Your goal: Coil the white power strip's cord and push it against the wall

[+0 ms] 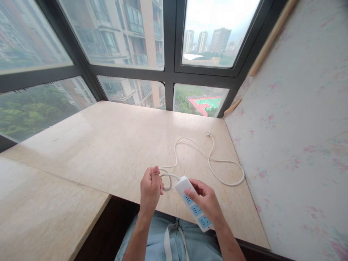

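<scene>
Pinched the white power strip (193,207) at the frame's lower centre in the grip of the right hand (206,201), seemingly for steadiness; curled the left hand (151,185) around the cord (208,158), apparently controlling slack; had the plug (208,133) lying right of centre on the surface (130,145).

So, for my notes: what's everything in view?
Oblong plastic power strip: 1, white with blue sockets, lower centre
Thin looping cord: 1, white, centre right
Small plug: 1, white, cord's end
Marbled countertop: 2 sections, beige, middle
Framed glass panes: 6, clear, behind countertop
Tall buildings: several, pinkish-grey, outside
Leafy trees: several, green, outside
Sports court: 1, red and green, outside
Floral wall: 1, white and pink, right
Drawstring trousers: 1, blue, bottom centre
Left hand: 1, at cord
Right hand: 1, on strip
</scene>
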